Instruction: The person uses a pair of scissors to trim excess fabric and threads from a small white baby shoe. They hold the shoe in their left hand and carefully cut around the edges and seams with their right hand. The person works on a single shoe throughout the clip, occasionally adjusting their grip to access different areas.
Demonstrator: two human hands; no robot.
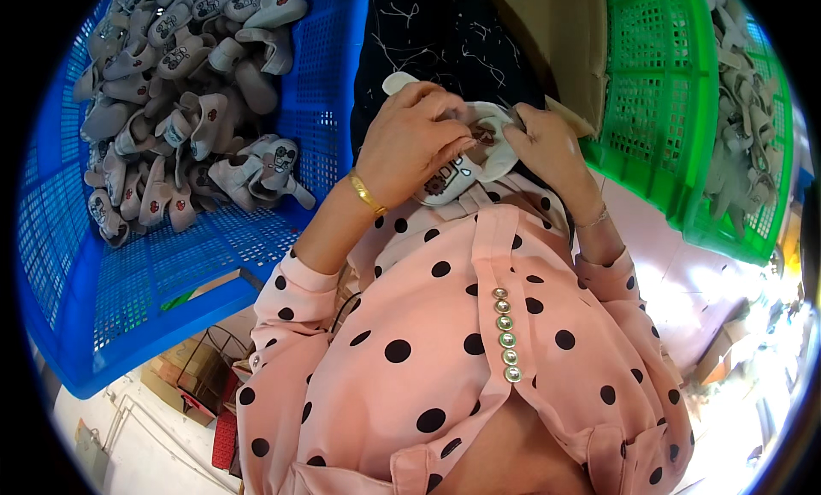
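- Our right hand pinches the rim of a white shoe.
- Our left hand curls over it; grip unclear.
- We hold it above the near edge of our lap.

The white shoe looks smooth and matt, though whether cloth or synthetic cannot be told; the shoes inside the blue crate's edges look equally dull. Hard, faintly glossy plastic lattice forms the blue crate and the green crate. By the green crate's left edge, the cardboard is matt. The pink shirt is smooth cloth, its buttons shiny and metallic; the gold bracelet is polished metal; threads roughen the dark cloth trousers
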